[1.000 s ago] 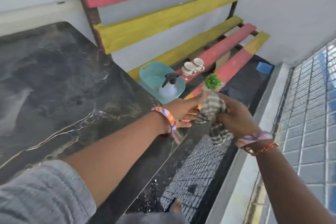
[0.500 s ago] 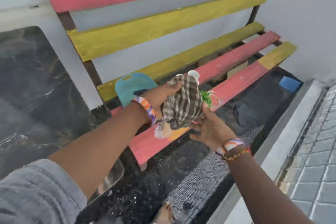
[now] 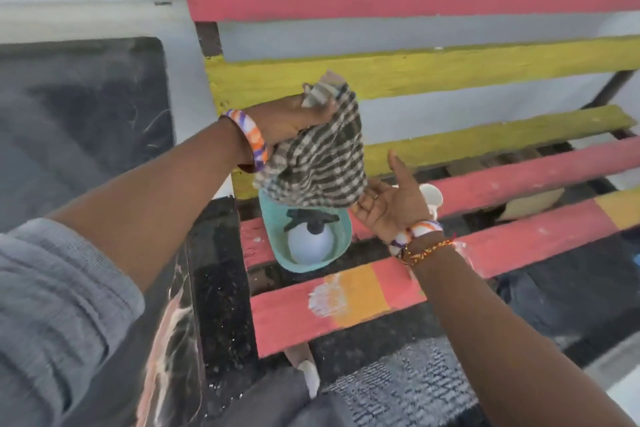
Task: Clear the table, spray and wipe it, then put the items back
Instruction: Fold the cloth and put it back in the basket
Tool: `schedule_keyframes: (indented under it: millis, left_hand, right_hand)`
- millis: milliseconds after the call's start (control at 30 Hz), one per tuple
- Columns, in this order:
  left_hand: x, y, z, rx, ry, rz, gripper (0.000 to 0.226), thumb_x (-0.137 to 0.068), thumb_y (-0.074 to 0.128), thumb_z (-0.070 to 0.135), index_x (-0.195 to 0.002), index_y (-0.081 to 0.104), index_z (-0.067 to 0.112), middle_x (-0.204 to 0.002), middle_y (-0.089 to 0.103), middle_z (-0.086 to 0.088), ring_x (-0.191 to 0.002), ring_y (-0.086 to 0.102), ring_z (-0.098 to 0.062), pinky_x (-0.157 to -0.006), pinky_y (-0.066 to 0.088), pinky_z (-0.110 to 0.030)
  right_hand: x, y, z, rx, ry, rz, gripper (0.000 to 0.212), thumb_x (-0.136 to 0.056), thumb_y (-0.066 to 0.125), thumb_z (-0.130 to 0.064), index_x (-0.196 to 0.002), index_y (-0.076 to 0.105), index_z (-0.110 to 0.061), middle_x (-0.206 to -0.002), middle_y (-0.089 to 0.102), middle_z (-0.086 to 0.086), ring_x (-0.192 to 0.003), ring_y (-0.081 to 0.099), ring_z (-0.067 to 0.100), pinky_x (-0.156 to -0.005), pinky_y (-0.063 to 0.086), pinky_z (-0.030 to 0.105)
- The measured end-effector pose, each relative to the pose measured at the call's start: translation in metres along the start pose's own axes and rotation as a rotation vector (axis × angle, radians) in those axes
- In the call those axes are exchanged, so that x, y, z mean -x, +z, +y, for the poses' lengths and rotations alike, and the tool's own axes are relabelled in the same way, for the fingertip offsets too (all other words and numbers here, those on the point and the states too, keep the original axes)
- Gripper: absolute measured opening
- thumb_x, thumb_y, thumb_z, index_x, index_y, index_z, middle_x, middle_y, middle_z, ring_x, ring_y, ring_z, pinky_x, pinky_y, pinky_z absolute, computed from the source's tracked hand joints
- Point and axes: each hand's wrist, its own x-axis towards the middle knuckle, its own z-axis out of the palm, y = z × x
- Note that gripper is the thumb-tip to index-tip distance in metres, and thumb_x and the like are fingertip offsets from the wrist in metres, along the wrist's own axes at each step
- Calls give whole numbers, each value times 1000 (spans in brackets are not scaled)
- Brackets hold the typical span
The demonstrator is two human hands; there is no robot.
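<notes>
My left hand [image 3: 287, 120] grips a brown-and-white checked cloth [image 3: 318, 156] by its top, and the cloth hangs down over a teal plastic basket [image 3: 341, 246] on the bench seat. A white spray bottle [image 3: 310, 243] with a black trigger lies in that basket. My right hand [image 3: 393, 203] is open, palm up, just right of the cloth's lower edge and apart from it. A white cup [image 3: 431, 198] stands on the red slat behind my right hand. The dark marble table [image 3: 79, 121] lies at the left.
The bench [image 3: 398, 302] has red and yellow slats, with gaps between them, and a high back against the white wall. The table's edge [image 3: 180, 340] runs down beside the bench's left end. Grey paving shows at the lower right.
The view has swung onto the bench. My left hand lifted the cloth higher, above the basket, and my right hand let go of it and opened.
</notes>
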Motion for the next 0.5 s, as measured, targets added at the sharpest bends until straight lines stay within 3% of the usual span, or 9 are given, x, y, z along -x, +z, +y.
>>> schedule_keyframes:
  millis: [67, 167, 233, 267, 333, 400, 433, 467, 500]
  left_hand:
    - [-14, -7, 1, 36, 16, -29, 119, -38, 69, 77, -136, 42, 15, -134, 53, -10, -114, 53, -21, -107, 37, -44]
    - [-47, -30, -10, -5, -52, 102, 67, -79, 64, 38, -121, 48, -11, -118, 56, -34, -85, 60, -30, -98, 45, -46]
    - [-69, -49, -29, -243, -176, 138, 45, -75, 66, 42, -81, 57, -2, -73, 54, -23, -61, 48, -28, -61, 44, -33]
    - [-78, -57, -39, -321, -223, 122, 41, -73, 66, 44, -70, 50, 6, -63, 44, -13, -55, 38, -21, -52, 33, -26]
    - [-94, -65, -57, -405, -318, 89, 38, -69, 68, 45, -73, 46, 13, -62, 35, -7, -55, 31, -17, -49, 27, -23]
    - [-104, -60, -70, -448, -411, 94, 33, -76, 71, 33, -88, 55, 6, -79, 51, -19, -70, 51, -26, -61, 41, -31]
    - [-108, -58, -79, -423, -423, 97, 52, -77, 72, 25, -117, 51, 2, -114, 55, -24, -102, 56, -33, -84, 45, -38]
    - [-108, -52, -82, -368, -429, 104, 81, -76, 73, 18, -142, 28, 3, -145, 36, -21, -131, 41, -32, -104, 37, -39]
    - [-107, -48, -88, -310, -400, 99, 98, -75, 74, 11, -148, 9, 6, -156, 19, -15, -142, 25, -28, -114, 28, -37]
  right_hand:
    - [-24, 14, -8, 14, 111, -118, 75, -67, 65, -53, -118, 55, 1, -102, 69, 15, -87, 70, 27, -83, 55, 42]
    - [-63, 29, -26, 71, 123, -171, 68, -77, 60, -42, -130, 50, -1, -119, 61, 16, -106, 59, 31, -97, 46, 45]
    - [-92, 26, -36, 159, 14, -13, 57, -82, 63, -23, -132, 46, -2, -122, 60, 17, -111, 57, 32, -99, 45, 46]
    - [-106, 21, -42, 265, -43, 77, 61, -80, 68, -13, -134, 43, -3, -128, 56, 18, -116, 55, 33, -101, 43, 48]
    - [-127, 16, -52, 649, -134, 131, 65, -74, 71, 3, -132, 45, -4, -130, 54, 17, -121, 52, 34, -103, 42, 46]
    - [-142, 14, -58, 1225, -195, 66, 60, -72, 71, 6, -127, 52, -3, -124, 58, 15, -119, 54, 31, -92, 45, 30]
    - [-146, 16, -59, 1474, -209, 18, 55, -72, 70, 4, -125, 56, -6, -123, 60, 13, -118, 55, 28, -85, 42, 23]
    - [-150, 16, -60, 1639, -217, -10, 50, -73, 69, 0, -122, 59, -9, -122, 62, 11, -115, 56, 25, -81, 39, 20]
    - [-153, 18, -61, 1725, -222, -23, 44, -74, 68, -5, -118, 63, -12, -120, 64, 9, -111, 58, 23, -79, 37, 19]
